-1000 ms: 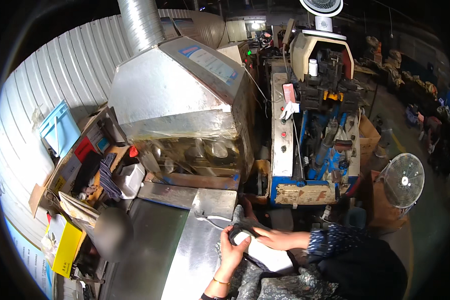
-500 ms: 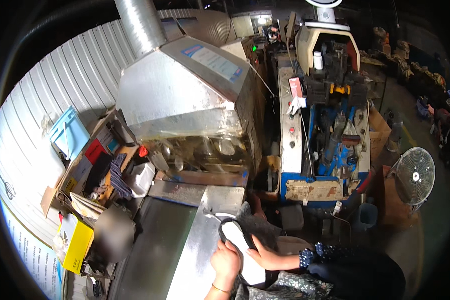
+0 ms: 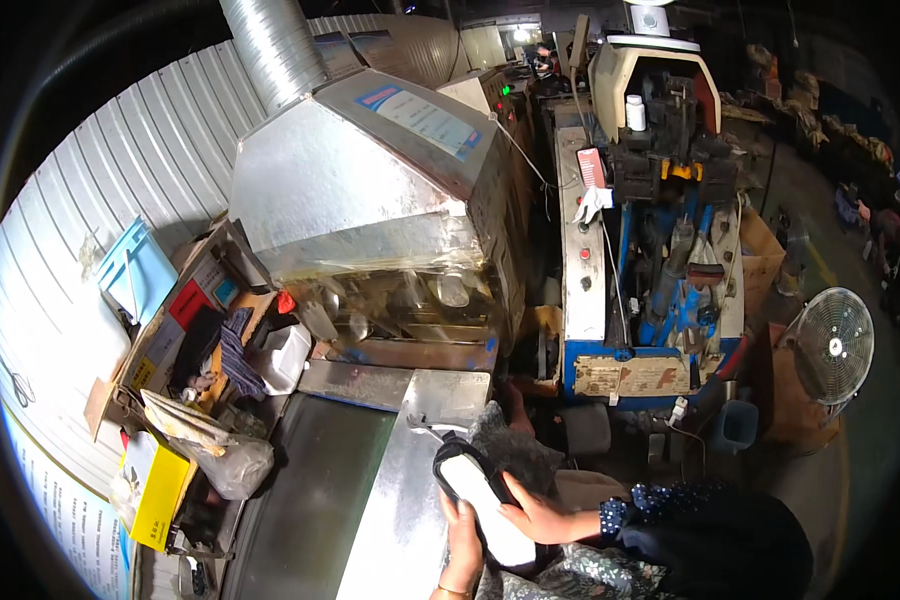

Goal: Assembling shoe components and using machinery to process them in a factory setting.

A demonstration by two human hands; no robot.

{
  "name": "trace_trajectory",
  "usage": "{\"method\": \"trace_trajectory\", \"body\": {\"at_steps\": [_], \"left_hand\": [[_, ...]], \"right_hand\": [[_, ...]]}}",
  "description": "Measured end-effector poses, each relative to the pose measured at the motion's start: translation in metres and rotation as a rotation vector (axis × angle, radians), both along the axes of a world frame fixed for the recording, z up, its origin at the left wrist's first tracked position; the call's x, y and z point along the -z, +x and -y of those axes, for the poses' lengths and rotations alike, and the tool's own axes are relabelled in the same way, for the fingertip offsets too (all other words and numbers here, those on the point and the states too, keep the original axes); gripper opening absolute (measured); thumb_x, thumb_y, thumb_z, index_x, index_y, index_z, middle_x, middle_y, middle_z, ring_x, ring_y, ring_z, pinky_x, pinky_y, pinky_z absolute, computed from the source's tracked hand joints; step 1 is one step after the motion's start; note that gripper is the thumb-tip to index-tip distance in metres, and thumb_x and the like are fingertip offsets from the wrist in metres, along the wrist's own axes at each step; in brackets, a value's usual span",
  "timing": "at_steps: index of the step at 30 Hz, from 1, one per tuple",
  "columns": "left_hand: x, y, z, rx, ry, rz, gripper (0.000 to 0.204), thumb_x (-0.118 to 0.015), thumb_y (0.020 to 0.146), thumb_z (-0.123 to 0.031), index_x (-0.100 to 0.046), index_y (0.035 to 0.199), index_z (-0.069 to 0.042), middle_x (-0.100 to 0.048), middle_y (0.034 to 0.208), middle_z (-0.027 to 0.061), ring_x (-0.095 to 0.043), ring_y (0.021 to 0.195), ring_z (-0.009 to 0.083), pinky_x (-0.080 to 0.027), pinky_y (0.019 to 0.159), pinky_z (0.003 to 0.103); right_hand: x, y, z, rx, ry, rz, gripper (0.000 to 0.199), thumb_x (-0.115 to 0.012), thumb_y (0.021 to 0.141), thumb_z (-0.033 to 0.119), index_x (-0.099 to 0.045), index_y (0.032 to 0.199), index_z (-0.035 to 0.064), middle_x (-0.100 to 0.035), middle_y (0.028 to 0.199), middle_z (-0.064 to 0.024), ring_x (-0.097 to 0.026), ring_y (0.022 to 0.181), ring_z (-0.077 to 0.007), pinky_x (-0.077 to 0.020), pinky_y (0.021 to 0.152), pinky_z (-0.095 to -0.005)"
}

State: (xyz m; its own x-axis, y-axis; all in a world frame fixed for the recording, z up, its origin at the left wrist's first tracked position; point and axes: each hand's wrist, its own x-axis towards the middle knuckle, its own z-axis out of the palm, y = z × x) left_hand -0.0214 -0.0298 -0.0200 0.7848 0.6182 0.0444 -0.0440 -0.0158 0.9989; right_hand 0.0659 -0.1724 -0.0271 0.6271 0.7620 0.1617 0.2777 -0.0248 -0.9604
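White-lined black shoe sole (image 3: 480, 495), likely light and flexible; best gripped along its edges. Left hand (image 3: 464, 535) and right hand (image 3: 535, 520) both closed around it, near steel table (image 3: 400, 500).

The left hand (image 3: 463, 545) is cut off at the wrist by the bottom edge, so the arm does not show. Its palm hides behind the shoe (image 3: 478, 492), and the shoe's lower end is covered by the right hand (image 3: 535, 520). The things on the messy shelf (image 3: 205, 345) are too small and jumbled to tell apart. The far end of the room (image 3: 850, 110) is dark and blurry.
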Motion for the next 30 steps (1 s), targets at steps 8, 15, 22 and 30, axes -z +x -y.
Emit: {"method": "trace_trajectory", "body": {"at_steps": [8, 15, 22, 30], "left_hand": [[-0.039, 0.045, -0.043, 0.233, -0.600, 0.133, 0.058, -0.031, 0.105, -0.052, -0.046, 0.142, -0.010, -0.055, 0.132, 0.0106, -0.053, 0.121, 0.0205, -0.043, 0.106, 0.040], [-0.041, 0.038, -0.024, 0.054, 0.223, -0.132, 0.040, -0.055, 0.098, -0.026, -0.055, 0.129, 0.000, -0.059, 0.130, 0.0162, -0.054, 0.123, 0.0272, -0.038, 0.107, 0.038], [-0.038, 0.036, -0.027, 0.263, -0.061, 0.200, 0.045, -0.046, 0.104, -0.026, -0.042, 0.140, 0.001, -0.044, 0.144, 0.0137, -0.037, 0.137, 0.0241, -0.028, 0.115, 0.037], [-0.016, 0.030, -0.029, 0.115, 0.064, 0.126, 0.044, -0.047, 0.101, -0.016, -0.043, 0.141, 0.002, -0.044, 0.145, 0.0177, -0.039, 0.138, 0.0280, -0.026, 0.117, 0.039]], "right_hand": [[-0.036, 0.044, 0.014, -0.355, -0.370, -0.164, 0.072, -0.036, 0.107, 0.042, -0.005, 0.155, -0.0017, -0.024, 0.155, -0.0314, -0.024, 0.147, -0.0345, -0.0238, 0.117, -0.0374], [-0.032, 0.098, -0.061, -0.439, 0.285, -0.411, 0.056, -0.038, 0.107, 0.038, -0.032, 0.150, 0.0039, -0.031, 0.157, -0.0136, -0.023, 0.147, -0.0215, -0.0209, 0.119, -0.0338], [-0.042, 0.090, -0.070, -0.572, 0.243, 0.037, 0.022, -0.052, 0.101, 0.010, -0.058, 0.121, 0.0010, -0.052, 0.133, -0.0118, -0.045, 0.130, -0.0234, -0.0356, 0.110, -0.0354], [-0.052, 0.102, -0.062, -0.673, 0.228, -0.140, 0.037, -0.044, 0.106, 0.019, -0.050, 0.138, 0.0026, -0.044, 0.146, -0.0114, -0.034, 0.140, -0.0220, -0.0256, 0.117, -0.0347]]}}
